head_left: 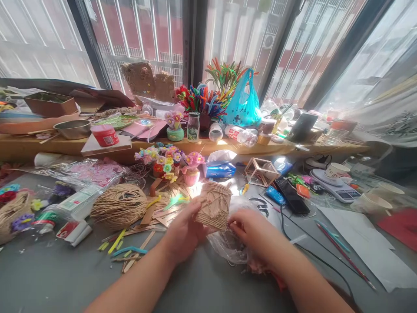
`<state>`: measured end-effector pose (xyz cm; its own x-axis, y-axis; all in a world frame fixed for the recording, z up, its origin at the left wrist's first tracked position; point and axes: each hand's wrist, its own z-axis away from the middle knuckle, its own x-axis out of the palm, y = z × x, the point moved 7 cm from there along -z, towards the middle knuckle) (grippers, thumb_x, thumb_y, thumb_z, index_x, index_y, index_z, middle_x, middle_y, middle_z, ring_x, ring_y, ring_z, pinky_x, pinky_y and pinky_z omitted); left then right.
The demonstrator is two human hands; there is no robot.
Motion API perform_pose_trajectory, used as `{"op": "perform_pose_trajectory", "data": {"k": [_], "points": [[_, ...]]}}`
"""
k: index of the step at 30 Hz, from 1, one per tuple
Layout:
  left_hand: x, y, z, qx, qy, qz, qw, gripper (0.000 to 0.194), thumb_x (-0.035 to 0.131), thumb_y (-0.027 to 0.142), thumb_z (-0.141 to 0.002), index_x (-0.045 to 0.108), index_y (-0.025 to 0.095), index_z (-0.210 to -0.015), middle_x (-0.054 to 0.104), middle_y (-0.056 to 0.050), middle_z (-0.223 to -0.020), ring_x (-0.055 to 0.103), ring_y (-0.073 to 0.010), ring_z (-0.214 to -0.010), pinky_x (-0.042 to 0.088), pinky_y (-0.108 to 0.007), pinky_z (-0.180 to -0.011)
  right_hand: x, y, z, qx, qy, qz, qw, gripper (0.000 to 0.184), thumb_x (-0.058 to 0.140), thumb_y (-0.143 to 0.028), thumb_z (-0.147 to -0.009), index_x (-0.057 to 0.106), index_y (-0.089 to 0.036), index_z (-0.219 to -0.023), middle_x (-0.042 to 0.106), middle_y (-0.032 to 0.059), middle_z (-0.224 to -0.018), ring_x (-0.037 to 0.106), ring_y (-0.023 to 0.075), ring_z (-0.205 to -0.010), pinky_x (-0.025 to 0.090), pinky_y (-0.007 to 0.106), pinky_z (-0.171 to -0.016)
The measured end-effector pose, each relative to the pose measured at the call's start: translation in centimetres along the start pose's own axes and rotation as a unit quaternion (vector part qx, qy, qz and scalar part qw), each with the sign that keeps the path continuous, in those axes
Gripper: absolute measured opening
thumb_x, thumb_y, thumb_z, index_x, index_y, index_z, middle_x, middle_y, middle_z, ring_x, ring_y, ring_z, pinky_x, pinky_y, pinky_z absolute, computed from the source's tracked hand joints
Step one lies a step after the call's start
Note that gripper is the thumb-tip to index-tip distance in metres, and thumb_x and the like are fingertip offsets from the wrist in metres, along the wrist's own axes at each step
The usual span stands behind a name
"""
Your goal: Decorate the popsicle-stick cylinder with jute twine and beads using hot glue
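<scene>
My left hand (pixel 186 226) is closed around a twine-wrapped container (pixel 214 208), holding it tilted above the table. Rows of cord run along its top and bottom, with slanted cords across a bare brown middle. At its lower right edge my right hand (pixel 249 224) has its fingertips pinched together. What they hold, if anything, is too small to make out. Beneath the hands lies a crumpled clear plastic bag (pixel 224 248). A pair of black-handled scissors (pixel 260 207) rests just past my right hand. The big ball of twine (pixel 120 205) sits to the left.
Craft sticks (pixel 143 248) and pipe cleaner bits lie left of my hands. Behind are fluffy flower pots (pixel 191 171), a blue tissue pack (pixel 220 169) and a wooden geometric frame (pixel 260 171). At right are a phone (pixel 292 196), a cable, a scale (pixel 335 184) and white paper (pixel 358 243).
</scene>
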<state>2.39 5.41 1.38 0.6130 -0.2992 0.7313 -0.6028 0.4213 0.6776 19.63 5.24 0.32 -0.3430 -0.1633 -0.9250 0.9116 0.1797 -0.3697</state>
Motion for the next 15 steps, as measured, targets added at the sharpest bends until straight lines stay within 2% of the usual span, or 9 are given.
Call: {"op": "perform_pose_trajectory", "data": {"k": [4,7,10,15], "points": [[-0.31,-0.72,-0.39,-0.010,0.024,-0.023,0.999,0.036,0.067,0.032,-0.096,0.071,0.021,-0.130,0.076,-0.013,-0.134,0.072,-0.0318,-0.117,0.058,-0.048,-0.099,0.09,0.75,0.33,0.038,-0.007,0.018,0.999,0.024,0.059,-0.019,-0.096,0.080,-0.018,-0.107,0.081,0.0096,-0.099,0.070,0.0251,-0.085,0.043,0.034,-0.072],[-0.71,-0.49,-0.64,0.007,0.053,-0.019,0.998,0.038,0.065,0.031,-0.097,0.069,0.023,-0.134,0.075,-0.012,-0.137,0.070,-0.0329,-0.123,0.056,-0.050,-0.104,0.20,0.96,0.10,0.049,-0.011,0.040,0.998,0.023,0.058,-0.019,-0.097,0.080,-0.018,-0.104,0.082,0.0122,-0.105,0.071,0.0281,-0.094,0.042,0.035,-0.076],[-0.70,-0.14,-0.76,0.016,0.058,-0.007,0.998,0.042,0.063,0.031,-0.099,0.067,0.023,-0.140,0.075,-0.012,-0.136,0.068,-0.0331,-0.127,0.054,-0.051,-0.107,0.10,1.17,-0.13,0.064,-0.001,0.061,0.996,0.025,0.055,-0.022,-0.101,0.079,-0.016,-0.099,0.082,0.0162,-0.104,0.071,0.0302,-0.094,0.040,0.036,-0.075],[0.00,0.22,-0.62,0.020,0.036,0.006,0.999,0.043,0.061,0.030,-0.100,0.068,0.021,-0.141,0.079,-0.011,-0.130,0.068,-0.0334,-0.129,0.053,-0.049,-0.109,-0.24,0.92,-0.51,0.064,0.019,0.061,0.996,0.029,0.056,-0.029,-0.103,0.076,-0.020,-0.083,0.080,0.0094,-0.092,0.068,0.0252,-0.087,0.035,0.034,-0.069]]}}
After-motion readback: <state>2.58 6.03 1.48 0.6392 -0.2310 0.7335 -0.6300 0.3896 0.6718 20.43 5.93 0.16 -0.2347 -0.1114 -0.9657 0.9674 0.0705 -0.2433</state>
